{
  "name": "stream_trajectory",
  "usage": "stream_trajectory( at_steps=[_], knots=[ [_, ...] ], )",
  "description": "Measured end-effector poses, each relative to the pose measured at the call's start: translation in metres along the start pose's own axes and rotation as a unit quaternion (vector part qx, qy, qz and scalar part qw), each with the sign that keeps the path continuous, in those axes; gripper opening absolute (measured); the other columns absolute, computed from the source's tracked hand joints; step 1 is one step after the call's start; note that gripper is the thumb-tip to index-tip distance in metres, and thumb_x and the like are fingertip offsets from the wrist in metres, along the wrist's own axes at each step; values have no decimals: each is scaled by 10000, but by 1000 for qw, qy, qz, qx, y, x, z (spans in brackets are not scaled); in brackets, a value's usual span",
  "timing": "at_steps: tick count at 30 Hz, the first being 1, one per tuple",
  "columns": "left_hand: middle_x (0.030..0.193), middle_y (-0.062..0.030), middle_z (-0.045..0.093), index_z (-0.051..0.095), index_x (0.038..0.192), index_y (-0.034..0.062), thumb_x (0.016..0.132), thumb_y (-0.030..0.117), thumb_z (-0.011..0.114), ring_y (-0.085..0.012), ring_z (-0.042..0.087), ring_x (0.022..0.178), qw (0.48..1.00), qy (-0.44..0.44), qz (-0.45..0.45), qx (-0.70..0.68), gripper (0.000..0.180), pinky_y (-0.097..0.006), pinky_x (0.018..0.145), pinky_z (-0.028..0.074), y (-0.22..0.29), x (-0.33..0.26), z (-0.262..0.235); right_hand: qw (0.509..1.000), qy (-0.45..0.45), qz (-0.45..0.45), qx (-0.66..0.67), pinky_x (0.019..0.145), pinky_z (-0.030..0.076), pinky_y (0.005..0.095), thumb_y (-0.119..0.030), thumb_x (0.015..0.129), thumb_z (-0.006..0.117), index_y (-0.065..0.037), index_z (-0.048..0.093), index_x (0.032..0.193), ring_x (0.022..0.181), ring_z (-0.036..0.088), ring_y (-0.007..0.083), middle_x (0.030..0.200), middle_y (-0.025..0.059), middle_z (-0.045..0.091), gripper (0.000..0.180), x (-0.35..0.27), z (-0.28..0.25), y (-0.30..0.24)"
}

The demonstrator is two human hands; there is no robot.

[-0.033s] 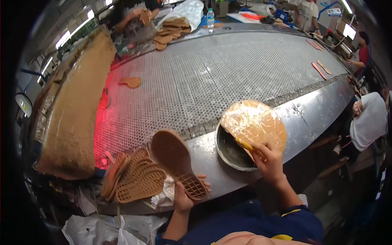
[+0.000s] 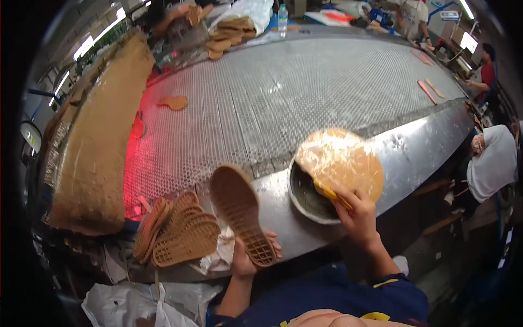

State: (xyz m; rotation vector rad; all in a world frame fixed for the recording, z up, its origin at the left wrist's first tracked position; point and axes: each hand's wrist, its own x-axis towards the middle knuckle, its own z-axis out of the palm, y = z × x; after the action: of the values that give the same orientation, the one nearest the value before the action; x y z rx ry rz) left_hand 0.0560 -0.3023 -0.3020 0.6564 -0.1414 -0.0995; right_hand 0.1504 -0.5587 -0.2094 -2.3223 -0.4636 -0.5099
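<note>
My left hand point(image 2: 246, 260) is closed round the heel end of a brown shoe sole point(image 2: 235, 199). The sole is tilted up, and its gridded inner face shows. To the right, my right hand point(image 2: 357, 215) pinches a yellow-handled tool point(image 2: 325, 189) over a round dark bowl point(image 2: 295, 204); the tool's working end is hidden. A shiny tan disc point(image 2: 346, 161) covers part of the bowl, right by my fingers. Left of my left hand, several more brown soles point(image 2: 185, 242) lean together in a pile, with crumpled white paper point(image 2: 223, 250) beside them.
Ahead runs a wide mesh conveyor point(image 2: 261, 109), a tan insole-shaped piece point(image 2: 173, 102) lying on it. A worn brown cover point(image 2: 106, 147) and red glow stand at left. Across it are stacked brown pieces point(image 2: 231, 35) and a bottle point(image 2: 283, 22). Co-workers sit and stand around; plastic bags hang nearest me.
The sole in my left hand has shifted slightly to the right and up. My right hand stays at the bowl with the yellow-handled tool.
</note>
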Motion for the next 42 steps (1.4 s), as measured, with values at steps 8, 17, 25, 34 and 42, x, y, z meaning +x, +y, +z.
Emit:
stream_trajectory(
  at_steps=[8, 17, 25, 34, 42],
  knots=[
    [1075, -282, 531, 374, 1309, -50, 947, 444, 309, -331, 635, 831, 990, -8, -35, -135, 617, -396, 612, 601, -18, -2, -7, 996, 37, 42, 68, 628, 509, 347, 36, 736, 680, -40, 609, 977, 706, 643, 308, 828, 151, 629, 262, -11, 32, -6],
    [1144, -271, 504, 333, 1344, -50, 922, 485, 435, -329, 626, 906, 984, -25, -59, -168, 689, -396, 687, 593, -11, 2, -9, 997, 45, 39, 55, 652, 491, 327, 22, 755, 689, -26, 641, 893, 734, 628, 274, 823, 131, 626, 154, -17, 49, -12],
    [1262, -284, 440, 276, 1390, -41, 870, 430, 617, -382, 590, 1047, 985, -74, -79, -135, 780, -487, 791, 569, -15, -4, -14, 990, 73, 68, 101, 651, 482, 276, -25, 865, 627, 14, 652, 939, 719, 617, 194, 875, 111, 623, 87, -9, 43, -15],
    [1281, -281, 444, 274, 1408, -17, 779, 300, 752, -409, 561, 1111, 982, -95, -125, -101, 851, -535, 839, 541, -7, -3, -4, 763, 151, 187, 600, 689, 525, 280, -137, 988, 466, -12, 524, 1064, 773, 631, 185, 1030, 143, 581, 158, 6, 52, -18],
    [1300, -266, 448, 234, 1428, 17, 768, 316, 757, -378, 565, 1115, 984, -93, -121, -88, 894, -509, 851, 540, -8, -4, -6, 938, 175, -149, 260, 764, 534, 316, -297, 877, 659, -3, 633, 952, 902, 608, 252, 1130, 185, 544, 304, -5, 61, -40]
  ],
)
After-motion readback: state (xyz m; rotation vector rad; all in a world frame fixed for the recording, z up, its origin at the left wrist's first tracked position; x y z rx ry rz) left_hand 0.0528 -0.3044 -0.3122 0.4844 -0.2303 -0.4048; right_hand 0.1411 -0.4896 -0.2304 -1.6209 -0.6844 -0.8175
